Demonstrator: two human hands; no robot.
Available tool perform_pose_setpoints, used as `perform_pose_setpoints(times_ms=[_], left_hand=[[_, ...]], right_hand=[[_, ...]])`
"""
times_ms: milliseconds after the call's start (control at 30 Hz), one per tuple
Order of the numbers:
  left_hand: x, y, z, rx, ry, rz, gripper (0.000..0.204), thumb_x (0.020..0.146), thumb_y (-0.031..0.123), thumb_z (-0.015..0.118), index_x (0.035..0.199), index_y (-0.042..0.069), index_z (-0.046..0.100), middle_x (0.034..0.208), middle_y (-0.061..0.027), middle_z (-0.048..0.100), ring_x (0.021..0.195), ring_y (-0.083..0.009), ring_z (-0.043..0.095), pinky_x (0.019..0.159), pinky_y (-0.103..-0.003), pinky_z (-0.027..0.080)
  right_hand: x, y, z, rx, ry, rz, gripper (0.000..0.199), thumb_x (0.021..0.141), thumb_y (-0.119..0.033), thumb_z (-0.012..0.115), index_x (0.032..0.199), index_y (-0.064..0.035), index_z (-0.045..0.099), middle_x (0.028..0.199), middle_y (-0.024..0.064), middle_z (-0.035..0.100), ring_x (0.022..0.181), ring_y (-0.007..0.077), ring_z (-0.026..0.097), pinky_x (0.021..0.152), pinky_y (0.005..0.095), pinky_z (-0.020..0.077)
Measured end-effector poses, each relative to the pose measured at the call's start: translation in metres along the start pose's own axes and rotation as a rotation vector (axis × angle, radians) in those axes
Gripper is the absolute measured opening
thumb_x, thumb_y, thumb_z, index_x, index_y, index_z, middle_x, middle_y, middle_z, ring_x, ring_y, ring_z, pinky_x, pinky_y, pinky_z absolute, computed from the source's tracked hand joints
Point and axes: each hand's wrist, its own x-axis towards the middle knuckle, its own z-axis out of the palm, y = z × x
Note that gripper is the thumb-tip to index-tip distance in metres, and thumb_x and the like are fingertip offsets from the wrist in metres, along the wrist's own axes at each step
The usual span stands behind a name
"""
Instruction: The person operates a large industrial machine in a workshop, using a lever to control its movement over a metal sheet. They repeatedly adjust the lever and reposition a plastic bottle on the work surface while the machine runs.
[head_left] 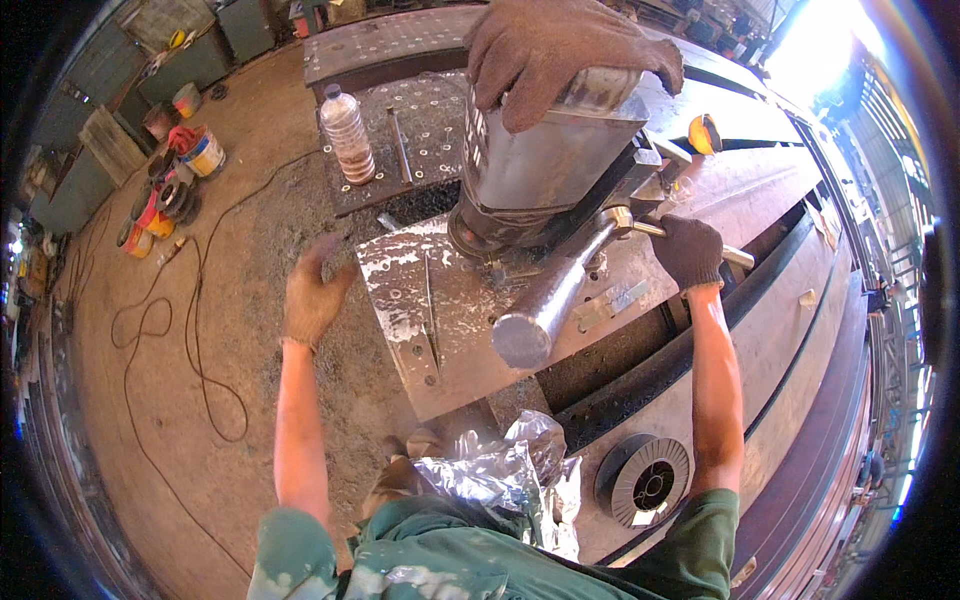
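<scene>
Machine ahead, between both hands

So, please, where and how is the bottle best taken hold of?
Probably around the middle of the bottle, with the left hand coming from the left: it stands upright, its round body suits a wrapped grip, and the rod lies close on its right.

Grey drill on scuffed plate

Workshop with machine, metal plate
</scene>
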Motion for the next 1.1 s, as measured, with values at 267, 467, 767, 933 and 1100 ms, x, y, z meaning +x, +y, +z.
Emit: perform_pose_setpoints(times_ms=[267, 467, 767, 933, 1100], left_hand=[[0.165, 0.111, -0.046, -0.907, 0.352, 0.18, 0.051, 0.105, 0.037, 0.063, 0.137, -0.003, 0.065, 0.137, -0.0151, 0.067, 0.123, -0.027, 0.065, 0.107, -0.042, 0.05], [0.194, 0.161, -0.023, -0.792, 0.156, 0.315, 0.057, 0.109, 0.044, 0.051, 0.146, 0.002, 0.056, 0.139, -0.0136, 0.066, 0.126, -0.0293, 0.064, 0.106, -0.043, 0.053], [0.3, 0.204, -0.02, -1.184, 0.177, 0.268, 0.045, 0.1, 0.051, 0.064, 0.116, 0.01, 0.072, 0.104, -0.0055, 0.073, 0.094, -0.0186, 0.069, 0.083, -0.034, 0.055], [0.35, 0.204, 0.04, -1.297, 0.073, 0.236, 0.038, 0.102, 0.051, 0.06, 0.103, 0.016, 0.072, 0.085, 0.0006, 0.071, 0.073, -0.0154, 0.064, 0.067, -0.033, 0.049], [0.331, 0.236, 0.057, -1.138, 0.036, 0.316, 0.042, 0.102, 0.054, 0.057, 0.105, 0.015, 0.072, 0.086, -0.001, 0.072, 0.074, -0.015, 0.064, 0.066, -0.034, 0.048]], right_hand=[[-0.005, 0.0, -0.003, 0.001, 0.008, 0.005, 0.024, 0.091, -0.04, 0.068, 0.084, -0.0177, 0.074, 0.07, 0.0126, 0.071, 0.066, 0.0346, 0.073, 0.06, 0.0482, 0.0561], [-0.002, -0.001, -0.006, -0.024, -0.024, -0.004, 0.022, 0.091, -0.038, 0.068, 0.085, -0.0183, 0.074, 0.07, 0.0113, 0.072, 0.065, 0.0327, 0.074, 0.059, 0.0469, 0.0571], [-0.002, -0.004, -0.002, 0.005, -0.02, 0.033, 0.022, 0.091, -0.036, 0.067, 0.083, -0.0176, 0.074, 0.071, 0.0136, 0.072, 0.065, 0.0344, 0.074, 0.061, 0.0482, 0.0576], [-0.004, -0.002, 0.001, -0.005, -0.04, 0.048, 0.022, 0.091, -0.037, 0.067, 0.082, -0.0175, 0.074, 0.071, 0.014, 0.072, 0.065, 0.0344, 0.073, 0.062, 0.0477, 0.0576], [-0.002, -0.005, -0.003, -0.02, -0.06, 0.06, 0.022, 0.091, -0.037, 0.067, 0.082, -0.0179, 0.074, 0.071, 0.0135, 0.072, 0.065, 0.0337, 0.073, 0.062, 0.0467, 0.0575]])
